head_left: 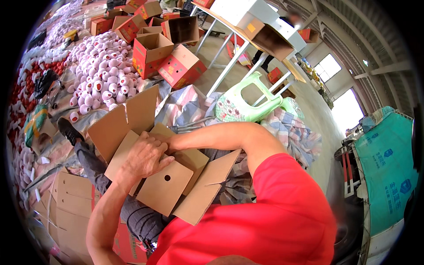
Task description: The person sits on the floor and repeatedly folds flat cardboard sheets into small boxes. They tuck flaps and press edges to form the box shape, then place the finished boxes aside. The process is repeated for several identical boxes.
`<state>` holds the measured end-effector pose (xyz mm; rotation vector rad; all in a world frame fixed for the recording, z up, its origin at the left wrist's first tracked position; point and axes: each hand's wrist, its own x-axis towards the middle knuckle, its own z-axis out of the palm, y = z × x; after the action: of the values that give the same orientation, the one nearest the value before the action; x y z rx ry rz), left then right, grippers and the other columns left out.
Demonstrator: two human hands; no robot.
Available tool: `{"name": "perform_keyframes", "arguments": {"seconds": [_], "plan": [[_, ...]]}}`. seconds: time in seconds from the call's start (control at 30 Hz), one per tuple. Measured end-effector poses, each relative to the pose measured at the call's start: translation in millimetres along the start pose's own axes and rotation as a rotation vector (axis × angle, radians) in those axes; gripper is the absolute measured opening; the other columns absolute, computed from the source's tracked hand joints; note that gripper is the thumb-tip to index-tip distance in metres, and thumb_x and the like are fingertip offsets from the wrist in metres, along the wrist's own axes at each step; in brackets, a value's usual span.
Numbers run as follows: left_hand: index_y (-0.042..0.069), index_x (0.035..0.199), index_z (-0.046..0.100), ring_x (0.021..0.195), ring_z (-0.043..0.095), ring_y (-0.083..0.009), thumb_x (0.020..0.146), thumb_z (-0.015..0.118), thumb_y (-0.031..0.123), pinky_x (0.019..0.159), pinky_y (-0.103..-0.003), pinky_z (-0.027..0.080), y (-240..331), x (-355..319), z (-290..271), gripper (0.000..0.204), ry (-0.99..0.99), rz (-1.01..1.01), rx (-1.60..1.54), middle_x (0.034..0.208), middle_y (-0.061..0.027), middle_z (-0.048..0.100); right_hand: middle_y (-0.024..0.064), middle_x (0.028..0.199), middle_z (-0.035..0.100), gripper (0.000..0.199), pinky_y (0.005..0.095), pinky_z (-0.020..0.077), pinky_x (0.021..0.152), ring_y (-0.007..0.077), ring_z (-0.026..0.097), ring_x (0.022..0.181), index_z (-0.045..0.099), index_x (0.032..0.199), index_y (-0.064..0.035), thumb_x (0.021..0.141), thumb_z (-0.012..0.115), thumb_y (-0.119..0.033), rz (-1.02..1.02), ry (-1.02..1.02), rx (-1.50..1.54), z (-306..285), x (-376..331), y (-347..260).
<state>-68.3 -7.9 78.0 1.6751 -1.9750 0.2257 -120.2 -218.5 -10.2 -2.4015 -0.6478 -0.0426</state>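
A brown cardboard box (159, 192) rests on my lap, tilted, with its flaps spread. One flap has a small round hole. My left hand (147, 155) has its fingers curled over the edge of a flap, near the middle of the box. From the right, my other arm crosses over the box. My right hand (173, 143) reaches down at the box opening just beyond the left one. Its fingers are hidden behind my left hand and the cardboard.
Fruit in white foam nets (104, 66) is heaped at the far left, beside bare red fruit (55, 66). Open red cartons (183, 66) stand ahead. A green plastic chair (238, 104) and a table (221, 15) are beyond. Flattened cardboard (73, 212) lies at left; a green tarp (384, 163) hangs right.
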Motion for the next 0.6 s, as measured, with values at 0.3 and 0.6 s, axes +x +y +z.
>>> {"name": "perform_keyframes", "arguments": {"seconds": [0.3, 0.6], "plan": [[0.008, 0.106, 0.068, 0.112, 0.059, -0.0309, 0.087, 0.078, 0.031, 0.105, -0.048, 0.043, 20, -19, 1, 0.031, 0.139, -0.055, 0.044, 0.107, -0.0101, 0.066, 0.011, 0.132, 0.06, 0.041, 0.0462, 0.0307, 0.121, 0.0348, 0.047, 0.136, 0.067, 0.119, -0.0062, 0.084, 0.076, -0.025, 0.229, -0.259, -0.396, -28, 1, -30], [0.011, 0.091, 0.077, 0.098, 0.072, -0.0254, 0.09, 0.067, 0.019, 0.079, -0.04, 0.058, 8, -56, 53, 0.012, -0.001, -0.252, 0.144, 0.099, -0.012, 0.073, 0.017, 0.133, 0.066, 0.033, 0.0526, 0.0421, 0.117, 0.0399, 0.052, 0.139, 0.072, 0.105, -0.0008, 0.076, 0.076, -0.016, -0.157, -0.187, -0.326, -37, 10, -56]]}}
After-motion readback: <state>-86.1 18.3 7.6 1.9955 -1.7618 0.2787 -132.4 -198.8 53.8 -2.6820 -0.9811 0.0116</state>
